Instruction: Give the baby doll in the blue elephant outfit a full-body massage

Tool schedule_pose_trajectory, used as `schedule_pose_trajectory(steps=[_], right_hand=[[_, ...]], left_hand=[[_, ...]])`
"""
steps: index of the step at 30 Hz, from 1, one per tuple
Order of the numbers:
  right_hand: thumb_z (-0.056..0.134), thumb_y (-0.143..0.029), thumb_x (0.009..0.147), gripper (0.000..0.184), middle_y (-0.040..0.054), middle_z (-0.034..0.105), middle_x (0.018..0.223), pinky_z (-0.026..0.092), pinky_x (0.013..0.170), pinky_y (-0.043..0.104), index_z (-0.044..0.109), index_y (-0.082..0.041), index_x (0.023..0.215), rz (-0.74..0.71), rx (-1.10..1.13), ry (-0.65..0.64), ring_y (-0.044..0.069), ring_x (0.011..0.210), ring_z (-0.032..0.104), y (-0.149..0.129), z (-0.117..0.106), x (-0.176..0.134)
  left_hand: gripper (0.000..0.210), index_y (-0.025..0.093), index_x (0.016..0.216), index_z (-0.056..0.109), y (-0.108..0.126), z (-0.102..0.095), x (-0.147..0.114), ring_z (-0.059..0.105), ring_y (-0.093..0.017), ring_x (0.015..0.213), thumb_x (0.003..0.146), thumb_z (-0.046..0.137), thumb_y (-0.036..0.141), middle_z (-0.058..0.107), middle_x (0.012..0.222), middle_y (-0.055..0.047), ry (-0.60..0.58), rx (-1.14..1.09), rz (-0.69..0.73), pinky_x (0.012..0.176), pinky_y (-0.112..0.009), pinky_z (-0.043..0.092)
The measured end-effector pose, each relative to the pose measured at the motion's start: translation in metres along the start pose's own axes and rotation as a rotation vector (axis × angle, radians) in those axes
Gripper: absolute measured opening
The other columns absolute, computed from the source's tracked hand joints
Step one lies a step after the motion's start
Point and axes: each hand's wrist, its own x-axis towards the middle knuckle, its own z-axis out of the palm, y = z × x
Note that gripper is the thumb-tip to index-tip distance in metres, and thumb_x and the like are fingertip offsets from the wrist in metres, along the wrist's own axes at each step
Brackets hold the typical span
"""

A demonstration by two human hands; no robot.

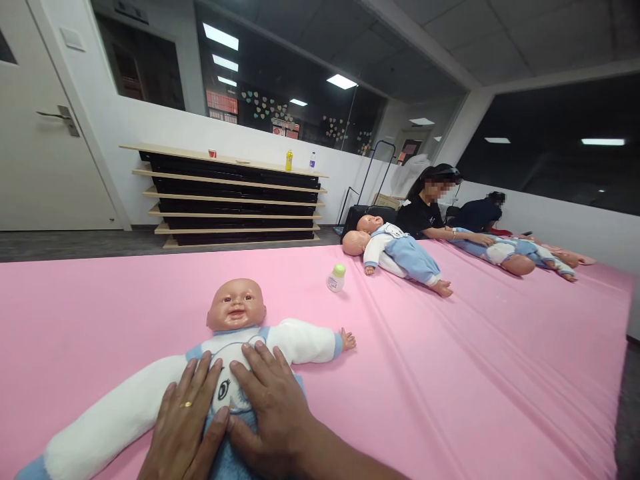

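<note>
A baby doll (236,308) in a white and blue outfit lies face up in front of me, its arms stretched out to both sides. My left hand (187,417), with a gold ring on one finger, rests flat on the doll's chest and belly. Beside it, my right hand (277,403) lies on the other half of the chest, fingers extended. The two thumbs come close together over the blue lower part of the outfit. Part of a printed face with an eye shows between my hands. The doll's legs are out of view.
A small bottle with a green cap (337,278) stands on the pink sheet (430,373) beyond the doll. More dolls (400,253) lie at the right. A person (425,207) touches another doll there, with a second person behind. Stacked boards (230,200) stand against the wall.
</note>
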Motion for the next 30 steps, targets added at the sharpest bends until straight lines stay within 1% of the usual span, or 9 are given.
schedule_pose_trajectory(steps=[3, 6, 12, 15, 17, 20, 22, 25, 30], right_hand=[[0.053, -0.047, 0.093, 0.066, 0.0057, 0.024, 0.161, 0.017, 0.121, 0.057, 0.034, -0.025, 0.152, -0.025, -0.002, 0.030, 0.028, 0.151, 0.018, 0.002, 0.002, 0.001], [0.057, -0.042, 0.091, 0.061, 0.0093, 0.032, 0.158, 0.022, 0.119, 0.062, 0.043, -0.023, 0.147, -0.055, -0.005, 0.068, 0.031, 0.148, 0.025, 0.008, 0.008, 0.000], [0.054, -0.033, 0.096, 0.041, 0.0107, 0.046, 0.150, 0.030, 0.117, 0.060, 0.056, -0.024, 0.135, -0.130, 0.042, 0.271, 0.027, 0.142, 0.039, 0.027, 0.027, 0.002], [0.054, -0.028, 0.095, 0.036, 0.0122, 0.051, 0.145, 0.036, 0.114, 0.059, 0.060, -0.022, 0.130, -0.171, 0.022, 0.334, 0.027, 0.138, 0.045, 0.027, 0.027, 0.000], [0.054, -0.022, 0.093, 0.037, 0.0136, 0.054, 0.143, 0.035, 0.114, 0.060, 0.059, -0.018, 0.129, -0.232, -0.035, 0.353, 0.028, 0.139, 0.044, 0.024, 0.024, 0.000], [0.052, -0.013, 0.087, 0.043, 0.0129, 0.056, 0.141, 0.031, 0.117, 0.058, 0.057, -0.016, 0.130, -0.350, -0.097, 0.317, 0.027, 0.141, 0.040, 0.018, 0.018, 0.001], [0.051, -0.012, 0.086, 0.047, 0.0115, 0.056, 0.141, 0.033, 0.117, 0.054, 0.056, -0.016, 0.132, -0.377, -0.091, 0.270, 0.026, 0.141, 0.041, 0.017, 0.015, 0.002], [0.049, -0.016, 0.090, 0.050, 0.0096, 0.050, 0.147, 0.035, 0.117, 0.053, 0.052, -0.019, 0.139, -0.321, -0.078, 0.207, 0.025, 0.142, 0.040, 0.017, 0.015, 0.003], [0.046, -0.029, 0.097, 0.056, 0.0077, 0.034, 0.157, 0.031, 0.117, 0.059, 0.035, -0.024, 0.152, -0.182, -0.128, 0.158, 0.029, 0.147, 0.028, 0.025, 0.024, 0.004]], left_hand=[[0.068, 0.034, 0.158, 0.012, 0.002, 0.000, 0.000, 0.016, -0.025, 0.151, 0.096, 0.038, 0.021, 0.027, 0.162, -0.003, -0.012, -0.031, -0.078, 0.123, -0.057, 0.015], [0.066, 0.032, 0.158, 0.012, 0.010, -0.005, 0.002, 0.015, -0.024, 0.151, 0.098, 0.038, 0.022, 0.025, 0.162, -0.004, -0.027, -0.009, -0.182, 0.123, -0.056, 0.016], [0.064, 0.030, 0.158, 0.014, 0.018, -0.014, 0.010, 0.016, -0.024, 0.151, 0.099, 0.039, 0.022, 0.027, 0.162, -0.006, -0.098, -0.009, -0.276, 0.121, -0.057, 0.021], [0.062, 0.031, 0.156, 0.019, 0.019, -0.015, 0.010, 0.016, -0.024, 0.151, 0.099, 0.040, 0.022, 0.029, 0.161, -0.004, -0.098, -0.039, -0.305, 0.121, -0.058, 0.020], [0.061, 0.031, 0.156, 0.021, 0.019, -0.015, 0.009, 0.016, -0.024, 0.151, 0.098, 0.041, 0.022, 0.030, 0.161, -0.004, -0.096, -0.062, -0.307, 0.121, -0.058, 0.020], [0.061, 0.031, 0.156, 0.024, 0.018, -0.013, 0.009, 0.017, -0.024, 0.151, 0.098, 0.041, 0.022, 0.029, 0.161, -0.004, -0.089, -0.078, -0.308, 0.121, -0.057, 0.019], [0.061, 0.031, 0.155, 0.024, 0.017, -0.012, 0.009, 0.017, -0.024, 0.151, 0.098, 0.041, 0.021, 0.029, 0.161, -0.004, -0.092, -0.079, -0.310, 0.121, -0.057, 0.019], [0.060, 0.030, 0.156, 0.023, 0.017, -0.012, 0.008, 0.016, -0.024, 0.151, 0.098, 0.040, 0.021, 0.029, 0.161, -0.006, -0.100, -0.072, -0.319, 0.121, -0.058, 0.019], [0.061, 0.027, 0.157, 0.017, 0.023, -0.020, 0.012, 0.011, -0.027, 0.152, 0.100, 0.037, 0.023, 0.023, 0.163, -0.009, -0.129, -0.059, -0.301, 0.121, -0.060, 0.018]])
